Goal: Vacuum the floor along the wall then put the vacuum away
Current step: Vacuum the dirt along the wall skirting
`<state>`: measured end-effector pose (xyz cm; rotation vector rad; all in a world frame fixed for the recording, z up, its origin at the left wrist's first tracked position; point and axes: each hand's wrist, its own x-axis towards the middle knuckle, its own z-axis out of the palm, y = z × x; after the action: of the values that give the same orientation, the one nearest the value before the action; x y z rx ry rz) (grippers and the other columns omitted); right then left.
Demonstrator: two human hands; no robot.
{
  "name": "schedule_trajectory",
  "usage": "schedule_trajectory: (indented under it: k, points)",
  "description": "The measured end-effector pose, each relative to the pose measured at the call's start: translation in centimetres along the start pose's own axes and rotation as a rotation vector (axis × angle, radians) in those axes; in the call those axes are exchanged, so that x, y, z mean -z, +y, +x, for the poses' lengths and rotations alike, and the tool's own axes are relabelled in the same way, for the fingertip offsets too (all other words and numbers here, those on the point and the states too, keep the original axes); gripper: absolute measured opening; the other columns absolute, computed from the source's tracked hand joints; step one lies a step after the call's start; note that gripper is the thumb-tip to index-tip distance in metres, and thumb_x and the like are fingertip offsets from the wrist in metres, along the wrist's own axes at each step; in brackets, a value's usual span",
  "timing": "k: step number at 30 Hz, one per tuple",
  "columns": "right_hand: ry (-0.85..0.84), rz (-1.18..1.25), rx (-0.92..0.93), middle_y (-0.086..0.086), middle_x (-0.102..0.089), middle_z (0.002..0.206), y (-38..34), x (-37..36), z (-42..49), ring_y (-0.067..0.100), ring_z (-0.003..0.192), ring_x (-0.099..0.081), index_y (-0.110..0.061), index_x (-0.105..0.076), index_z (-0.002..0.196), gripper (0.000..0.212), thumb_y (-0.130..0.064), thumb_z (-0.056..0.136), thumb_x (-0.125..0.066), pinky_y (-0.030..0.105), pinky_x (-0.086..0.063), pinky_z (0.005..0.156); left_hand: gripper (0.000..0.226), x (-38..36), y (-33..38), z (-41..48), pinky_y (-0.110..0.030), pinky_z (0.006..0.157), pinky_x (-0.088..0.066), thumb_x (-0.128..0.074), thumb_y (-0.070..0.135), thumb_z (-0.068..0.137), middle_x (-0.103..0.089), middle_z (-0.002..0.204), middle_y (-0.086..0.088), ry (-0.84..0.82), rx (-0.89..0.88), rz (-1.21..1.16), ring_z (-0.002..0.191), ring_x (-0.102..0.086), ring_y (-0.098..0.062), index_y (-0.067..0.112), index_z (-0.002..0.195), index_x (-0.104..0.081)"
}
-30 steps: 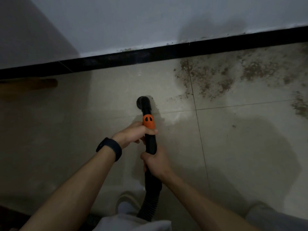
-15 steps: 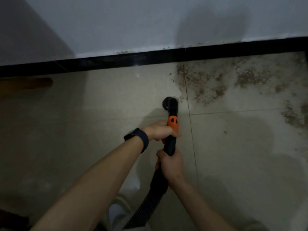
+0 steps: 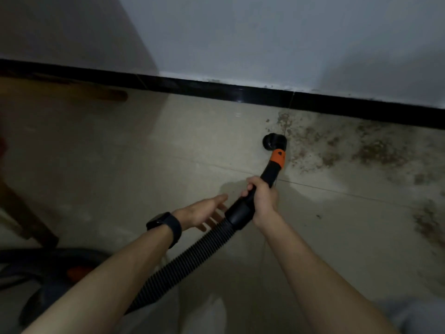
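Vacuum wand (image 3: 271, 173) sits gripped in the right hand (image 3: 263, 200); left hand (image 3: 204, 212), fingers straight and spread, hovers just beside it; marks on the orange collar (image 3: 277, 160) beyond are unreadable.

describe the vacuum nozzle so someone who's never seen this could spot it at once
Follow the black skirting under the wall rightward to where the brown dirt starts. At the dirt's left edge sits the nozzle: a round black head on the pale floor, marked by the orange collar right behind it.

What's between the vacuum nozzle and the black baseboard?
In the head view, just floor tile with brown dirt specks; nozzle and baseboard stand apart.
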<state>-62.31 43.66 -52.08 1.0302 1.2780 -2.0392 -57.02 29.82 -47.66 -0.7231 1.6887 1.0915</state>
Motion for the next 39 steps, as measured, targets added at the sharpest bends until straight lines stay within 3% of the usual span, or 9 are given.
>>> schedule_trajectory:
  k: [3, 6, 9, 15, 18, 21, 25, 33, 39]
  points:
    - [-0.078, 0.033, -0.059, 0.001, -0.055, 0.057, -1.5, -0.6, -0.3, 0.016, 0.044, -0.053, -0.012, -0.054, 0.083, 0.015, -0.005, 0.087, -0.067, 0.026, -0.048, 0.049, 0.055, -0.5, -1.0, -3.5, -0.027, 0.081, -0.052, -0.048, 0.069, 0.092, -0.07, 0.105, 0.002, -0.069, -0.086, 0.06, 0.09, -0.066, -0.014, 0.025, 0.12, -0.065]
    - [-0.157, 0.153, -0.132, 0.002, -0.057, 0.069, -3.4, -1.4, -0.2, 0.017, 0.051, -0.059, -0.011, -0.056, 0.087, 0.009, -0.014, 0.091, -0.065, 0.028, -0.05, 0.057, 0.026, -1.2, -1.9, -5.1, -0.026, 0.063, -0.052, -0.072, 0.042, 0.088, -0.065, 0.083, 0.003, 0.055, -0.158, 0.109, 0.069, -0.063, -0.015, 0.022, 0.103, -0.066]
    - [-0.093, 0.206, -0.131, -0.001, -0.05, 0.062, -4.5, -2.3, -0.5, 0.015, 0.044, -0.048, -0.013, -0.053, 0.082, 0.019, -0.025, 0.093, -0.064, 0.023, -0.044, 0.051, 0.023, -1.8, -2.7, -6.1, -0.031, 0.056, -0.055, -0.07, 0.02, 0.088, -0.062, 0.083, -0.005, 0.104, -0.164, 0.048, 0.064, -0.065, -0.021, 0.013, 0.108, -0.06]
    - [-0.118, -0.159, -0.083, -0.002, -0.046, 0.056, -1.6, -3.3, -3.0, 0.012, 0.037, -0.04, -0.012, -0.056, 0.086, 0.011, -0.011, 0.094, -0.062, 0.022, -0.038, 0.041, 0.059, -4.3, -5.1, -6.4, -0.043, 0.065, -0.062, -0.073, -0.001, 0.08, -0.06, 0.097, -0.011, 0.023, -0.215, -0.051, 0.073, -0.069, -0.028, 0.014, 0.13, -0.045]
    - [-0.111, -0.231, -0.075, -0.001, -0.046, 0.056, 0.3, -3.0, -3.2, 0.012, 0.037, -0.041, -0.01, -0.056, 0.089, 0.008, -0.004, 0.093, -0.059, 0.024, -0.038, 0.041, 0.058, -5.4, -7.4, -5.5, -0.036, 0.061, -0.059, -0.078, 0.015, 0.081, -0.063, 0.097, -0.006, 0.021, -0.231, -0.053, 0.073, -0.066, -0.019, 0.023, 0.132, -0.049]
    - [-0.071, -0.239, -0.085, -0.001, -0.046, 0.054, 2.7, -1.8, -2.6, 0.012, 0.037, -0.041, -0.011, -0.053, 0.084, 0.012, -0.001, 0.091, -0.057, 0.024, -0.038, 0.041, 0.054, -5.6, -9.5, -4.1, -0.034, 0.082, -0.058, -0.08, 0.037, 0.077, -0.067, 0.108, 0.001, 0.115, -0.243, 0.206, 0.092, -0.066, -0.016, 0.026, 0.123, -0.055]
    - [-0.049, -0.306, -0.126, -0.001, -0.046, 0.053, 5.1, -0.1, -2.3, 0.013, 0.038, -0.04, -0.011, -0.052, 0.08, 0.015, -0.001, 0.09, -0.057, 0.024, -0.038, 0.041, 0.039, -7.0, -11.4, -2.9, -0.023, 0.073, -0.051, -0.075, 0.032, 0.078, -0.065, 0.103, 0.002, 0.06, -0.225, 0.277, 0.088, -0.062, -0.014, 0.025, 0.111, -0.055]
    - [-0.06, -0.332, -0.102, 0.001, -0.045, 0.057, 6.1, 0.3, -1.9, 0.014, 0.04, -0.04, -0.011, -0.049, 0.086, 0.013, -0.001, 0.09, -0.058, 0.024, -0.038, 0.041, 0.026, -6.4, -12.2, -1.6, -0.022, 0.068, -0.05, -0.077, 0.037, 0.076, -0.062, 0.084, 0.011, -0.037, -0.195, 0.345, 0.076, -0.059, -0.007, 0.031, 0.082, -0.053]
    - [-0.08, -0.366, -0.082, 0.003, -0.047, 0.061, 9.5, -0.3, -2.9, 0.015, 0.037, -0.042, -0.011, -0.049, 0.097, 0.015, -0.006, 0.088, -0.06, 0.026, -0.04, 0.043, 0.024, -4.7, -11.8, -2.1, -0.021, 0.06, -0.055, -0.079, 0.044, 0.073, -0.068, 0.078, 0.01, -0.244, 0.062, 0.54, 0.068, -0.068, -0.013, 0.026, 0.079, -0.065]
